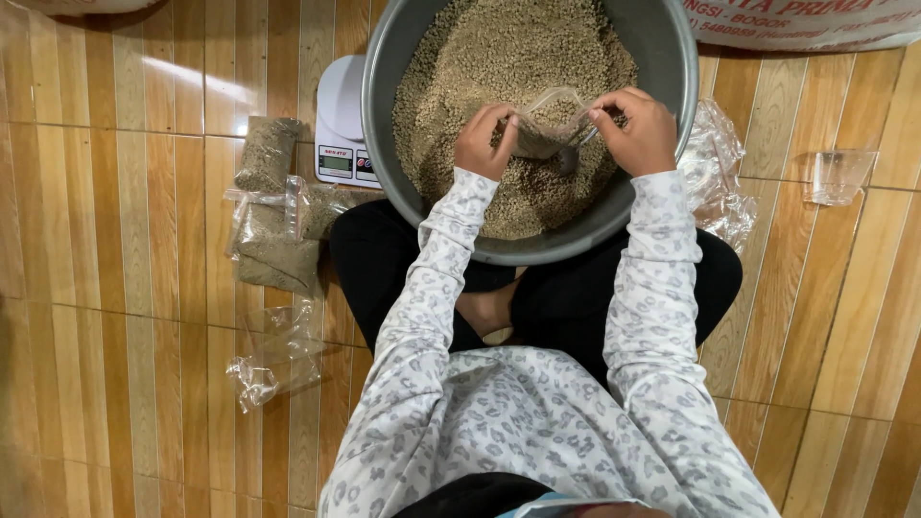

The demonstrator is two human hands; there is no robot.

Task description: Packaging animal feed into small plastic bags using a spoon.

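Note:
A large grey metal basin [662, 58] full of small tan grains [499, 58] rests against my crossed legs. Over the grains I hold a small clear plastic bag [549, 120], part filled with grains, its mouth stretched wide. My left hand [483, 142] pinches the bag's left edge. My right hand [635, 129] pinches its right edge. A dark metal scoop [568, 158] lies in the grains just below the bag.
A white digital kitchen scale [338, 120] stands left of the basin. Filled clear bags of grain [273, 221] lie on the wooden floor at left, with empty clear bags [273, 360] nearer me. More clear plastic [715, 163] and a clear cup [839, 173] lie at right. A white sack [806, 24] sits top right.

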